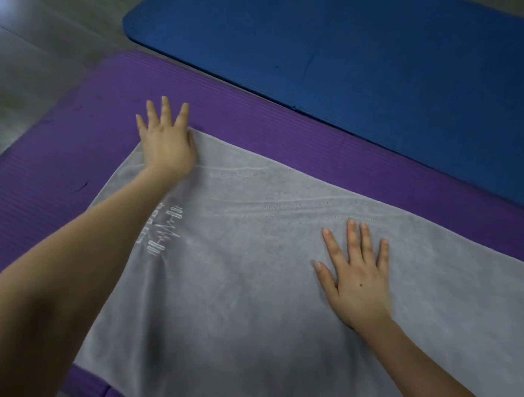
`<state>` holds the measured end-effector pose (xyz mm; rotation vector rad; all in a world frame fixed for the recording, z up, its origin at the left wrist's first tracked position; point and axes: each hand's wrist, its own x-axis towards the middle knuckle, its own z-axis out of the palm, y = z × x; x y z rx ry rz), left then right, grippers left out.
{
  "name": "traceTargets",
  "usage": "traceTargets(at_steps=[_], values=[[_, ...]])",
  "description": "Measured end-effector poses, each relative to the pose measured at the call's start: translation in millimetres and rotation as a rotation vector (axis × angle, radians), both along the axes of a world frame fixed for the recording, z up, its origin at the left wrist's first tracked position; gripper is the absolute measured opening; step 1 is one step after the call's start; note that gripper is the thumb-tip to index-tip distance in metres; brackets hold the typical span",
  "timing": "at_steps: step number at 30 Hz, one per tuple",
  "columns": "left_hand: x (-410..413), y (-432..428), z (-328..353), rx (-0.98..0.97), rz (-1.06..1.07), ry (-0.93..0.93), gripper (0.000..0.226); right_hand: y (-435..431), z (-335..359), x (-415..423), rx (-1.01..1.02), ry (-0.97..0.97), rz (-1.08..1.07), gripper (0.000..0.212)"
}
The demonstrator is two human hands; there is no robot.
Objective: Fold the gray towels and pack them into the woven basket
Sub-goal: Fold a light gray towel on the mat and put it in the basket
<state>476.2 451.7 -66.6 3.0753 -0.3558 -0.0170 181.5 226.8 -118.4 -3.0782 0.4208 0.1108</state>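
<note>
Towel point(247, 291) flat on purple mat point(52, 182), L hand point(167, 147) at far corner, R hand point(357, 284) mid-cloth, fingers splayed flat.

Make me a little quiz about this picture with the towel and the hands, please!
1. True or false: the gray towel is spread out on the purple mat.
2. Pick one: where is the left hand? A) at the towel's far corner, B) inside a basket, C) up in the air holding a cup.
3. Fill the gap: the right hand lies flat, fingers straight, on the ____.

Key: 1 true; 2 A; 3 towel.
</note>
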Motion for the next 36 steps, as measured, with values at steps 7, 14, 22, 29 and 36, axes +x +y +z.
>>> traceTargets(at_steps=[7, 14, 22, 29, 36], values=[[-54, -1, -42, 0.046, -0.238, 0.159, 0.065, -1, -1, 0, 0.004, 0.0, -0.005, 0.061], [-35, -9, -33, 0.011, -0.201, 0.248, 0.056, -1, 3, 1, 0.043, 0.023, -0.021, 0.064], [-138, 82, -14, -0.2, -0.044, 0.045, 0.057, 0, 4, 2, 0.038, 0.049, -0.031, 0.07], [-196, 186, -30, -0.027, 0.191, 0.208, 0.079, 23, 18, -8, 0.015, 0.021, -0.044, 0.068], [-189, 206, -35, 0.048, 0.139, 0.279, 0.077, 68, 9, -64, 0.093, 0.046, 0.102, 0.062]])
